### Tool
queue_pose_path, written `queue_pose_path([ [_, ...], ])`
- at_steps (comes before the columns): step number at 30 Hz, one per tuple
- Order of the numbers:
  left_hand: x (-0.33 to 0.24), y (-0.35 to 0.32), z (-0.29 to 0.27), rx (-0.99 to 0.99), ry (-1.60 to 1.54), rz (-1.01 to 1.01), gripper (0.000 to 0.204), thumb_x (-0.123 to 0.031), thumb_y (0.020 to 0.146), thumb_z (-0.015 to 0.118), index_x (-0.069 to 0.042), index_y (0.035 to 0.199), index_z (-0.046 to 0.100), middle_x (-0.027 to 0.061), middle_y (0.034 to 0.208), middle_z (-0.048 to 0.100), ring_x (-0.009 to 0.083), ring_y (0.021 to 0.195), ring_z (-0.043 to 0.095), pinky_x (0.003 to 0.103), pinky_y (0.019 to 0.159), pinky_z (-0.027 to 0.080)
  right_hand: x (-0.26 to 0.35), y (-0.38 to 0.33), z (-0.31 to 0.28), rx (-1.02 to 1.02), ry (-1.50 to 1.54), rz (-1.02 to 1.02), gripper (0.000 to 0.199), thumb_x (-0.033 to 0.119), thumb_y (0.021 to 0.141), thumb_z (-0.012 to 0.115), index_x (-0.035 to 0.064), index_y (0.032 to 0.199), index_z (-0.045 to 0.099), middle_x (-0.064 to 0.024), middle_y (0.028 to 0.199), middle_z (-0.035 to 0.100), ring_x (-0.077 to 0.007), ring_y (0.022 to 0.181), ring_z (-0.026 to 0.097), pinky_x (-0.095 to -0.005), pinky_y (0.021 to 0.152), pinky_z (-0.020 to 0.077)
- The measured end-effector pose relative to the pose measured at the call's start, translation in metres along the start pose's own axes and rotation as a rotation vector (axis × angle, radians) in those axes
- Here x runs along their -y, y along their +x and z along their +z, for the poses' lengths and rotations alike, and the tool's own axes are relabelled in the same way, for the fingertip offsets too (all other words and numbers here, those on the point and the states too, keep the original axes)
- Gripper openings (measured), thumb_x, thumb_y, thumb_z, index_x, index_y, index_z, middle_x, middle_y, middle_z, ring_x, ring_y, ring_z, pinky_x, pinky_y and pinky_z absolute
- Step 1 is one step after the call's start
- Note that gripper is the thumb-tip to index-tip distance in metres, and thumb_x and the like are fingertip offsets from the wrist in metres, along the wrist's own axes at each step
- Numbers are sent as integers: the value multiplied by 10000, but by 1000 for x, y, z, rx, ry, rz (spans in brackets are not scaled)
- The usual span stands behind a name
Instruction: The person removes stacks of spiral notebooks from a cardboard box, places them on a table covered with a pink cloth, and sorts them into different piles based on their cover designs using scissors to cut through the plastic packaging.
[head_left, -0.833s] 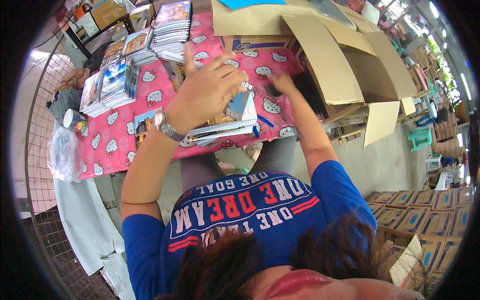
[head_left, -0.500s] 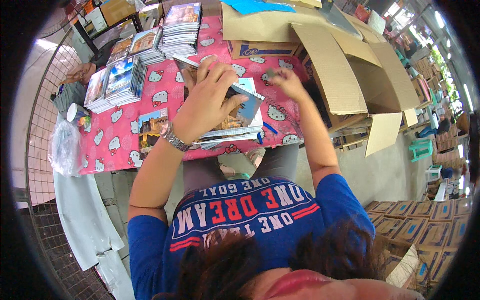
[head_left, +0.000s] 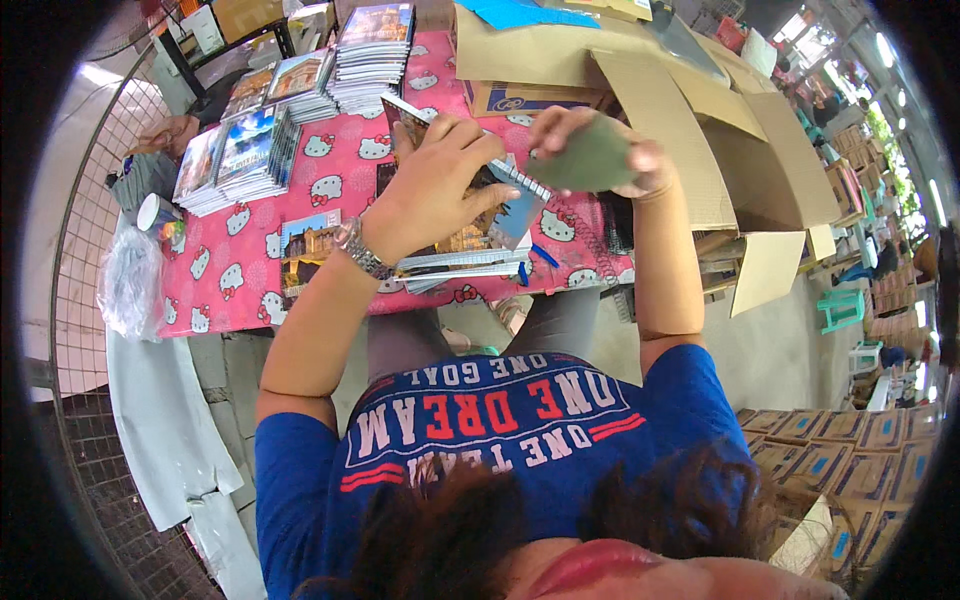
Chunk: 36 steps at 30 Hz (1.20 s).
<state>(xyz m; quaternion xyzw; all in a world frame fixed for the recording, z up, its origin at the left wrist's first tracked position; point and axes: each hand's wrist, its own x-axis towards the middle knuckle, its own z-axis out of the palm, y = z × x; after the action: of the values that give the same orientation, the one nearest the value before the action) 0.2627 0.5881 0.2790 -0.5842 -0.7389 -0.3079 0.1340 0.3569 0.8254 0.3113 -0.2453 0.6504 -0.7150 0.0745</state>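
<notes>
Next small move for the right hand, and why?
Probably bring the green pad in to the notebook: the right hand already grips the pad just right of it, and the left hand lies across the notebook, which may steady it. The pad is blurred, so its exact use is unclear.

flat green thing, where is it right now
In the head view, the flat green thing is in the right hand, to the right of the left hand and left of a large cardboard flap.
</notes>
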Motion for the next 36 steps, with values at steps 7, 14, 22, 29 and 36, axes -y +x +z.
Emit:
queue_pose_path([
  [7,0,0,2,18,-54,-27,444,-366,807,719,-88,1113,557,68,1132,576,296,1127,485,543,942,355,4,4,-11,103,-374,32,458,295,815,688,4,1151,580,-78,1152,539,-217,1115,499,-346,961,395],
  [14,-3,3,0,8,-66,-27,464,-339,794,735,-54,1098,530,93,1151,579,308,1134,491,483,939,392,0,5,-3,52,-265,85,636,467,733,682,-5,1143,569,-109,1135,524,-227,1098,497,-357,965,394],
  [22,-6,9,5,-41,-29,-123,530,-376,717,798,-52,1056,552,111,1042,552,314,1123,479,463,943,378,8,16,-17,26,-441,281,663,441,737,683,-33,1183,558,-118,1179,539,-215,1127,490,-348,981,382],
  [29,23,6,-12,-9,72,-153,512,-389,670,817,-92,1024,598,48,1037,566,268,1100,486,451,871,383,-1,38,-17,28,-756,374,673,457,733,695,-16,1193,563,-114,1181,543,-201,1002,574,-297,841,477],
  [36,17,4,-7,-51,58,-150,533,-433,669,809,-102,1019,583,35,1003,564,257,1029,497,472,832,368,-5,42,-17,52,-879,201,749,549,728,646,-33,1192,565,-123,1151,568,-231,1106,535,-327,946,413],
])
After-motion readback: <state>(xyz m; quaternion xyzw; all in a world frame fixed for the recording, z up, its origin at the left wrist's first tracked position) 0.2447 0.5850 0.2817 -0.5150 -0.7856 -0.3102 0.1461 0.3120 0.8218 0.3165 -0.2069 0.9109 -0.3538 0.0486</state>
